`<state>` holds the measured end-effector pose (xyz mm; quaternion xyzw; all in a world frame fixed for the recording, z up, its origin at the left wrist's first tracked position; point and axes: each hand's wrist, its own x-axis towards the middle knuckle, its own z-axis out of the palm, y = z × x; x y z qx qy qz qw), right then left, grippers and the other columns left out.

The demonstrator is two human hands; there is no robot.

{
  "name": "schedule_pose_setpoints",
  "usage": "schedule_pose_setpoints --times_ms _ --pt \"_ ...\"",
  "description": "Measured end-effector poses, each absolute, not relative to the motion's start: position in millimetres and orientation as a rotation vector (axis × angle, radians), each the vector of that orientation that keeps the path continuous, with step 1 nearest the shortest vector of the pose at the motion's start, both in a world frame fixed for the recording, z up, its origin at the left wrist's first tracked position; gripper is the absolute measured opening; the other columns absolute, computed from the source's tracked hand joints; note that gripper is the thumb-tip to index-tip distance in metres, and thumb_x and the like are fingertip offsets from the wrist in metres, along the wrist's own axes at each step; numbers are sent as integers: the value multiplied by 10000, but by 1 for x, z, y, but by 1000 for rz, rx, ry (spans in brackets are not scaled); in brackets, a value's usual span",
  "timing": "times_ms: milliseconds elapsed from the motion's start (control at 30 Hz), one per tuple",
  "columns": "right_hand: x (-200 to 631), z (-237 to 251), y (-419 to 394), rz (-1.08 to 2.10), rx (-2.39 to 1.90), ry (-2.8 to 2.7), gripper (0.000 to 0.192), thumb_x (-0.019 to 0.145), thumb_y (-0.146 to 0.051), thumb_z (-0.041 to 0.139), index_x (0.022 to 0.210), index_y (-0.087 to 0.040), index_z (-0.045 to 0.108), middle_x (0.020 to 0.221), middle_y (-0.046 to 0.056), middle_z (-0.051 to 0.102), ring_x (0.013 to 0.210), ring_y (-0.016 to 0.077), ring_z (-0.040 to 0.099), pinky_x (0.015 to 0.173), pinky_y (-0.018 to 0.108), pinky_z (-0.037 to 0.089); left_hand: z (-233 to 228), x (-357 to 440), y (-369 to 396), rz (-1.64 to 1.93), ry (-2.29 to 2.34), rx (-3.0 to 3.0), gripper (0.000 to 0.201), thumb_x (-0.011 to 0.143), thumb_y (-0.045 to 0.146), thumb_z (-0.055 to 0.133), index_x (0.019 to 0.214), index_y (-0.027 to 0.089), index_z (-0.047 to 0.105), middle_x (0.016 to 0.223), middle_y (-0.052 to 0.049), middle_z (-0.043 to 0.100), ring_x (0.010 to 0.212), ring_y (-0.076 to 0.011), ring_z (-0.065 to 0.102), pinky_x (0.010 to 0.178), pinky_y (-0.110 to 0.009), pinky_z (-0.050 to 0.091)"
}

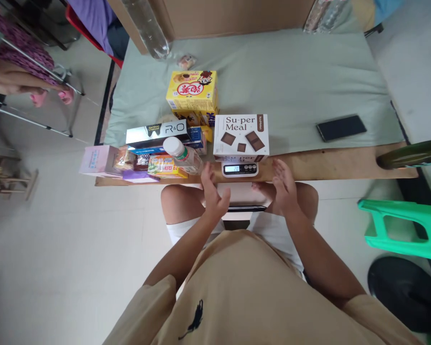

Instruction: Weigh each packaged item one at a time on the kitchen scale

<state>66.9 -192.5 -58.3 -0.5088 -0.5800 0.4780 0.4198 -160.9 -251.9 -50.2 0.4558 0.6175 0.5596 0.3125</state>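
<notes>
Pale floor tiles (104, 249) spread beneath us as we sit at a cloth-covered desk (290, 86). Our left hand (213, 194) and right hand (285, 188) stand apart, both empty, fingers loosely extended, flanking a white scale (240, 169) at the brown front edge (316, 165). On that scale rests the Su-per Meal box (241, 137). Just left of our left hand stands a capped bottle (181, 153), near an R&O box (156, 133). Beyond, we see a black phone (341, 128) to the right, then yellow boxes (192, 92), and farthest a cardboard panel (237, 19).
</notes>
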Motion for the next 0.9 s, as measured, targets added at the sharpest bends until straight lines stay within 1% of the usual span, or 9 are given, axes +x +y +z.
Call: schedule_pose_setpoints --times_ms 67,100,167,200,400,500,600,767,900 --pt "76 -63 -207 1212 -1328 -1344 586 953 -648 502 1397 -266 524 1440 167 660 1368 299 652 1039 491 632 -60 -159 -278 1346 1616 1196 790 873 745 638 1416 181 535 1351 -183 691 1200 -269 719 1077 -447 597" --pt "79 -65 -215 1231 -1347 -1313 559 942 -671 504 1312 -255 565 1293 159 730 1236 289 720 1009 485 639 -64 -158 -290 1265 1602 1190 641 912 715 619 1261 177 628 1097 -128 763 948 -207 755 901 -377 643" --pt "82 -68 -229 1289 -1381 -1292 526 912 -709 541 1154 -248 616 1025 116 783 979 262 775 928 467 654 -72 -158 -308 1117 1570 1178 478 998 629 570 998 164 683 760 -23 703 635 -113 652 661 -269 594" --pt "83 -69 -235 1321 -1402 -1290 513 897 -718 571 1091 -248 630 927 95 783 881 250 774 880 453 658 -75 -159 -315 1063 1560 1172 455 1022 587 565 947 153 681 722 -1 674 598 -91 615 625 -246 570" --pt "78 -71 -253 1526 -1472 -1310 563 890 -782 559 944 -234 676 619 33 714 682 228 760 754 405 655 -71 -171 -317 1016 1615 1145 318 978 492 657 1061 189 708 990 -64 780 844 -150 743 796 -309 636" --pt "74 -68 -252 1577 -1464 -1331 560 776 -760 714 941 -226 679 756 57 778 716 222 772 741 385 657 -64 -176 -310 991 1597 1149 283 924 483 699 932 201 716 803 -31 777 659 -153 732 644 -276 601" --pt "72 -65 -249 1594 -1462 -1345 494 758 -674 768 947 -224 684 751 54 772 732 219 775 746 373 656 -60 -178 -305 982 1555 1174 340 1016 471 544 916 200 722 722 -14 746 586 -133 696 615 -266 582" --pt "73 -62 -249 1589 -1475 -1347 409 772 -575 773 973 -228 688 948 89 820 808 223 800 792 381 666 -66 -181 -306 953 1481 1244 300 1037 443 594 1075 169 710 1118 -78 743 963 -151 710 891 -344 634" --pt "76 -63 -254 1596 -1484 -1334 378 805 -558 734 978 -226 682 800 70 795 764 226 791 787 392 673 -70 -185 -316 816 1409 1231 351 1021 434 639 1249 169 670 1237 -94 707 1055 -180 702 931 -384 642"
